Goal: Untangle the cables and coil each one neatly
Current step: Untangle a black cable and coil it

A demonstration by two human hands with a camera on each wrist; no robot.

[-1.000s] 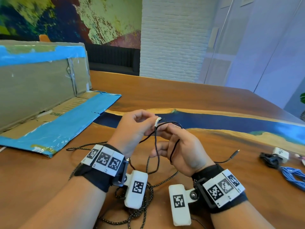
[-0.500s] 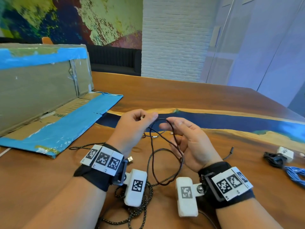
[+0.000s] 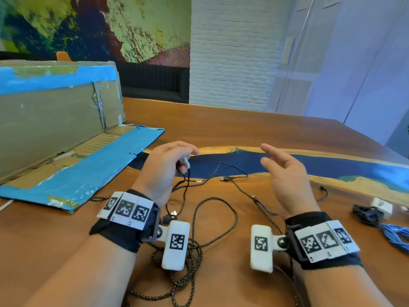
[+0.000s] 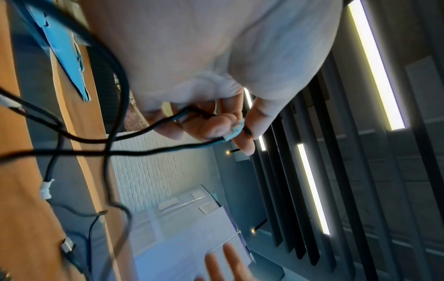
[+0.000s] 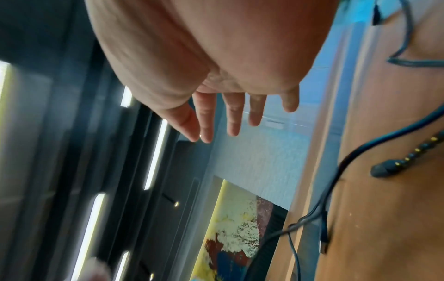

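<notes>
Half a second ago our two hands met over one loop of the thin black cable [image 3: 232,171]; now they have parted. Our right hand [image 3: 285,173] has let go and hangs above the table [image 3: 254,134] with its fingers [image 5: 230,116] straight and spread, holding nothing. Our left hand [image 3: 164,171] keeps its curled fingers [image 4: 213,121] pinched on the cable's white-taped stretch [image 3: 187,161], and the loop has dropped, so the cable now runs slack across the blue band of the table to a plug [image 3: 225,178] lying flat between our hands.

The braided cable [image 3: 212,220] lies in a loose curl nearer our edge of the table, and its tangle passes under the left wrist camera [image 3: 176,244], so we cannot tell how the strands cross there. Another dark strand runs out of sight below the right wrist. Both wrist views are blurred, and the left one shows black strands crossing without telling which is which.

A cardboard box [image 3: 55,120] with blue tape fills the left side of the table, its flap reaching toward our left hand. Near the right edge lie a black cable bundle [image 3: 365,214], a small white block [image 3: 381,204] and a blue cable coil [image 3: 396,234], the coil cut off by the frame. Bare wood lies between our hands and toward the far edge.
</notes>
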